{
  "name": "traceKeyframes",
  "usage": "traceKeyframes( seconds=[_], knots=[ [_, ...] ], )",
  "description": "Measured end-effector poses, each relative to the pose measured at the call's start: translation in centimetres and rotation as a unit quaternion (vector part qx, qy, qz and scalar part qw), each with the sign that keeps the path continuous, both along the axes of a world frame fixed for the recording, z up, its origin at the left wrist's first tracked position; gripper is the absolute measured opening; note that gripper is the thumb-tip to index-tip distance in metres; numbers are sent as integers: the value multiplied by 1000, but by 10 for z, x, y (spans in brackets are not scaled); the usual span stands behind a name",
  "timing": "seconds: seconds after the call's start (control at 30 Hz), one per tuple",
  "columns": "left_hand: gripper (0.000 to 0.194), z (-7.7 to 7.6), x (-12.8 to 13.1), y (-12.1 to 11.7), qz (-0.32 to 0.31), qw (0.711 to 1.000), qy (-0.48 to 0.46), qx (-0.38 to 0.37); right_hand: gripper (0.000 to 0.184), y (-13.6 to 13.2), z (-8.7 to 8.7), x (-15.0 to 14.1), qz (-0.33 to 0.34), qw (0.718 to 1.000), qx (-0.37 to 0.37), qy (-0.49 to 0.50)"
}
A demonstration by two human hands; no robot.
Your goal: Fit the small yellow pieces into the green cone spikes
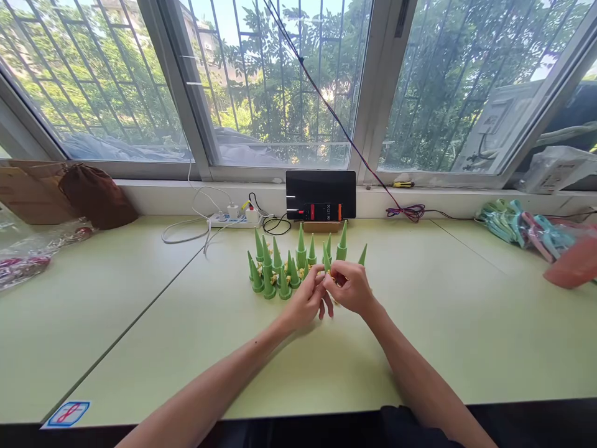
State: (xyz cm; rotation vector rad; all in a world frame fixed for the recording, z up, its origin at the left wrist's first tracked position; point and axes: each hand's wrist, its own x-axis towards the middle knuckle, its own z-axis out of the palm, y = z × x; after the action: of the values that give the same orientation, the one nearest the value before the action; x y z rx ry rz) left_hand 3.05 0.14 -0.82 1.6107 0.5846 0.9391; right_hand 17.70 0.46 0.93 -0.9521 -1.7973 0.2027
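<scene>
My left hand (pixel 306 297) is closed around the base of a green pointed cone (pixel 326 256), which stands upright between my hands. My right hand (pixel 353 287) pinches close against the same cone, its thumb and fingertips meeting my left fingers. What the right fingertips hold is hidden. Around and behind my hands stand several more green cones (pixel 268 280) on ridged round bases. Small yellow pieces (pixel 274 280) show between them. One cone's tip (pixel 362 255) rises just behind my right hand.
At the back, a black tablet (pixel 321 186) leans with a phone (pixel 323 212) showing a timer before it. A power strip (pixel 228 219) with cables lies to its left. A brown bag (pixel 100 196) sits far left; coloured bundles (pixel 504 221) and a red item (pixel 573 264) lie right.
</scene>
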Motion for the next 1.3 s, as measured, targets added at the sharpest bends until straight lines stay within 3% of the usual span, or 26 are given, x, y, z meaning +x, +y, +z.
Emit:
traceKeyframes(
  seconds=[1.3],
  knots=[
    [28, 0, 2, -3, 5, 1000, -9, -6, 27, 1, -3, -3, -21, 1000, -2, 17]
  ],
)
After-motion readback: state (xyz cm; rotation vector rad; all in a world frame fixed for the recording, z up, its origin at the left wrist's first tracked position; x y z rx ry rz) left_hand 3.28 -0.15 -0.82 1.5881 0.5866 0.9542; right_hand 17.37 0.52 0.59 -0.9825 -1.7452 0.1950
